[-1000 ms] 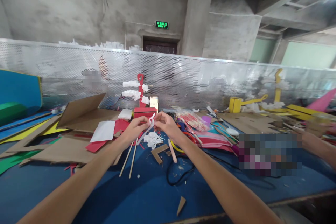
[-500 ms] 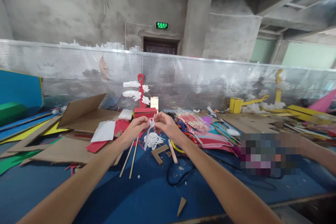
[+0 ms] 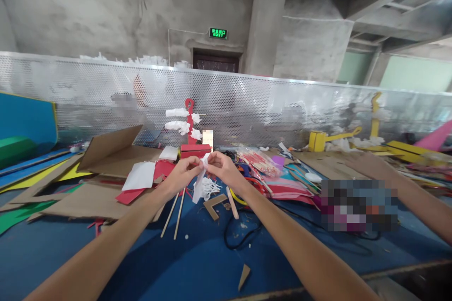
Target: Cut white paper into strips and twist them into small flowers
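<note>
My left hand and my right hand meet above the blue table, fingertips pinched together on a strip of white paper that hangs down between them. Below the hands lies a small heap of white paper scraps. Two thin wooden sticks lie on the table under my left wrist. Behind the hands a red cardboard stand rises upright with white paper tufts on its arms.
Brown cardboard sheets and red and white paper cover the left. A black cable loops beside an L-shaped cardboard piece. Coloured craft litter and a yellow cardboard model lie right. Another person's arm reaches in. A perforated metal screen backs the table.
The white strip, looped between my fingertips before, now hangs down longer and straighter. The other person's arm at the right has reached further left over the table.
</note>
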The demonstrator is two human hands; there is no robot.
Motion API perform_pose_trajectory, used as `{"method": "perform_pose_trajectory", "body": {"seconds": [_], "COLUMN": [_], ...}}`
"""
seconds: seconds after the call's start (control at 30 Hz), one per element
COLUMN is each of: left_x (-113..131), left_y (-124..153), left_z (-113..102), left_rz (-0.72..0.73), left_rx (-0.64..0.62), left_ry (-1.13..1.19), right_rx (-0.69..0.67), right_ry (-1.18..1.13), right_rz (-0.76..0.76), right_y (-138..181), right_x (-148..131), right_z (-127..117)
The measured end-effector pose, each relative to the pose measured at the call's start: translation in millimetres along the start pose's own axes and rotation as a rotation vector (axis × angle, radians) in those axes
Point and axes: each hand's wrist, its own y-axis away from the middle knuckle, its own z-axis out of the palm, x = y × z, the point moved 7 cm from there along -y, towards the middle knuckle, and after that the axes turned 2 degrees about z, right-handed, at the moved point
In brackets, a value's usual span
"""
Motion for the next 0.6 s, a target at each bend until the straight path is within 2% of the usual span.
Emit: {"method": "perform_pose_trajectory", "body": {"seconds": [0.4, 0.6], "left_x": [1.2, 2.9], "left_y": [-0.3, 2.1], "left_z": [-3.1, -0.9], "left_rz": [0.01, 0.066], "left_rx": [0.035, 0.018], "left_ry": [-0.088, -0.308], "right_rx": [0.04, 0.011], "right_ry": [0.075, 0.191], "right_rz": [-0.028, -0.066], "right_y": [-2.1, -3.1], "right_x": [2.0, 5.4], "right_z": [-5.5, -5.2]}}
